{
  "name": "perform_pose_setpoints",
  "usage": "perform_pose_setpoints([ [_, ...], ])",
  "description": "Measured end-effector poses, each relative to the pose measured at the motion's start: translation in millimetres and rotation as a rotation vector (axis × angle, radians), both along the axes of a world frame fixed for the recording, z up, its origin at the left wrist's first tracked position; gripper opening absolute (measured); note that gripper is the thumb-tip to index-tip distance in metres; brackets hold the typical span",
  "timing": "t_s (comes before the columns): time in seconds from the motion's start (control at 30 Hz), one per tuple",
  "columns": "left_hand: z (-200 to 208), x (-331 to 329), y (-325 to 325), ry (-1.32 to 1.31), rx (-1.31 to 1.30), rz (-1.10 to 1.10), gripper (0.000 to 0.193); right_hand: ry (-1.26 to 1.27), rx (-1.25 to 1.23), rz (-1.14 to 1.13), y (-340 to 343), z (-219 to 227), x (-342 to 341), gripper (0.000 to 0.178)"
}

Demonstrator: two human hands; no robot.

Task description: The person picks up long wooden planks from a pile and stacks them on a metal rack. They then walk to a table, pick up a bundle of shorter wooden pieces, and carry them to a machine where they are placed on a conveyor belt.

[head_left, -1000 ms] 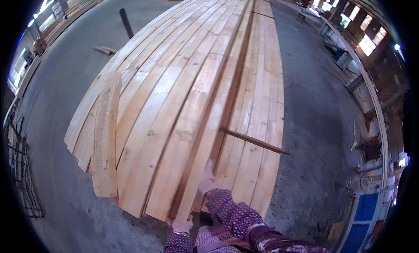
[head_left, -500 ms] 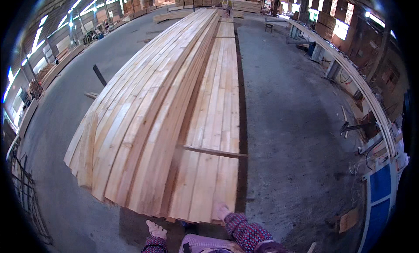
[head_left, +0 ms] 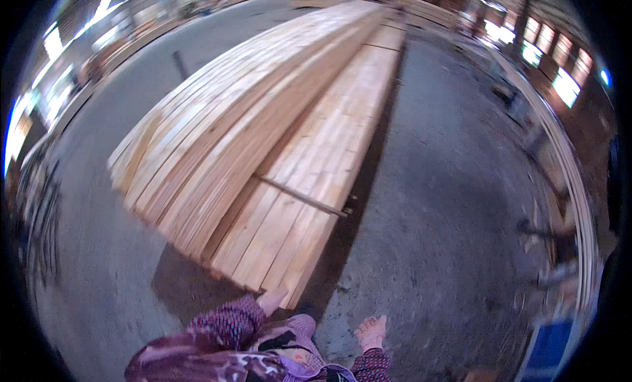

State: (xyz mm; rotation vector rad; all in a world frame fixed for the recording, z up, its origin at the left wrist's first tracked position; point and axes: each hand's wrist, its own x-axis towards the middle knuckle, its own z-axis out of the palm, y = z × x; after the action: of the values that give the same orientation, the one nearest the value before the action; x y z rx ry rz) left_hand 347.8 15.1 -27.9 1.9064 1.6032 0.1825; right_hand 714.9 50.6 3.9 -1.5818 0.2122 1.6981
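A big stack of long pale wooden boards [head_left: 263,138] fills the middle of the frame, running from the lower centre up toward the top right, where it blurs. The planks lie flat and side by side on the grey floor. The left part is piled higher, its board ends staggered and fanned out toward the left; the right part is a lower, flatter layer with ends roughly even near the lower centre. A thin dark strip [head_left: 303,196] lies crosswise over that lower layer, its right end poking past the stack's edge.
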Motion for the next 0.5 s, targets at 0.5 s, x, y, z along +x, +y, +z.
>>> perform_pose_setpoints([
  [0.5,165.6,-105.9,88.3,-0.078,0.077,1.150,0.073,-0.416,0.199,0.978,67.9,-18.8,159.1,0.042],
])
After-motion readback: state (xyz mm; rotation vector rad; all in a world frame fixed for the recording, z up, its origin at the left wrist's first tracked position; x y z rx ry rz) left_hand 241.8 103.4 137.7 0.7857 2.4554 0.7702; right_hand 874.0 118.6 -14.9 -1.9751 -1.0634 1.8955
